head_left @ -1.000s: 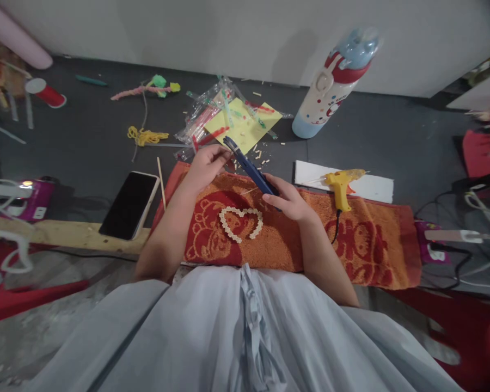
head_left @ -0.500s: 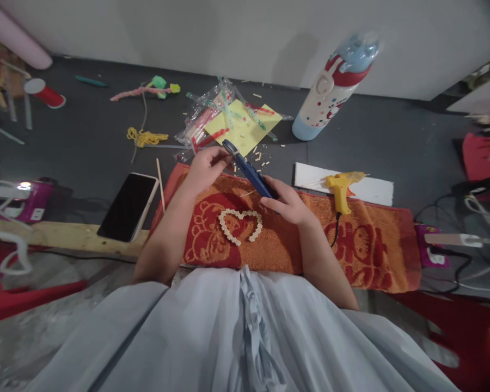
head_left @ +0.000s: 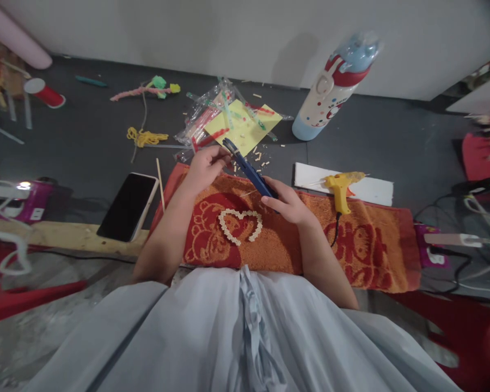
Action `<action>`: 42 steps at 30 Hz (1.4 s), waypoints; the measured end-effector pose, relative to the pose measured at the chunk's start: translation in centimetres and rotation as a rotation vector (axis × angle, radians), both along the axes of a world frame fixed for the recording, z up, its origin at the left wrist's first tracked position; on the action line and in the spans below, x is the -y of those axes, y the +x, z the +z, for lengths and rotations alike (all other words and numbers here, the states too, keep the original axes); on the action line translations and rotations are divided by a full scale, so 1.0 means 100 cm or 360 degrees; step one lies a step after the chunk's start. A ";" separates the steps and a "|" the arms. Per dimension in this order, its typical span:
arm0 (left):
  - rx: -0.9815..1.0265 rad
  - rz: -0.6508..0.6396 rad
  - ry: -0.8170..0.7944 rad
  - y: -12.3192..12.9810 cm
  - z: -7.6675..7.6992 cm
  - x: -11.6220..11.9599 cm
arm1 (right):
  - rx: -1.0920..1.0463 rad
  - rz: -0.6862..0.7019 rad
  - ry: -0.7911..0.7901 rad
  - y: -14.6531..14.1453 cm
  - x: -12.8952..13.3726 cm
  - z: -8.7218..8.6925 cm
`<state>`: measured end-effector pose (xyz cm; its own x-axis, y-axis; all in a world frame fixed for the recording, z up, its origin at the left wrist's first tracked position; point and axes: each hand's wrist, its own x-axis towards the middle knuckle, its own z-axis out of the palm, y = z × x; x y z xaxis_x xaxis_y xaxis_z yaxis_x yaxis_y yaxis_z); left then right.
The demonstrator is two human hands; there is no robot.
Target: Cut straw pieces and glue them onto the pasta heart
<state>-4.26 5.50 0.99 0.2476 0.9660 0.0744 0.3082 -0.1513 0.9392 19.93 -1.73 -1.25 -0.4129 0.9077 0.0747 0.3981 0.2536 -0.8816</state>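
In my right hand (head_left: pixel 286 200) is a blue-handled cutter (head_left: pixel 251 175), its head pointing up and to the left. My left hand (head_left: pixel 207 167) is closed in a pinch beside the cutter's head, and whatever lies between the fingertips is too small to make out. A heart outline of small pale wooden pieces (head_left: pixel 224 227) lies below on the orange and red towel (head_left: pixel 277 253), with a gap at its lower tip. Beyond the cutter, short cut wooden bits (head_left: pixel 262 163) are scattered on the dark table.
A yellow glue gun (head_left: pixel 341 190) rests on a white board (head_left: pixel 373 190) at the right. Behind stand a water bottle (head_left: pixel 326 98) and yellow paper (head_left: pixel 245 142) with plastic packets. To the left lie a phone (head_left: pixel 128 207), a thin stick (head_left: pixel 160 182) and yellow yarn (head_left: pixel 149 138).
The cutter has turned very slightly in my right hand. Both hands stay almost in the same place, and the wooden heart has not moved.
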 end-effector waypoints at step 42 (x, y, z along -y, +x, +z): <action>-0.0252 -0.0204 -0.0071 -0.013 -0.002 -0.007 | -0.0132 0.0125 -0.0411 0.003 0.000 0.014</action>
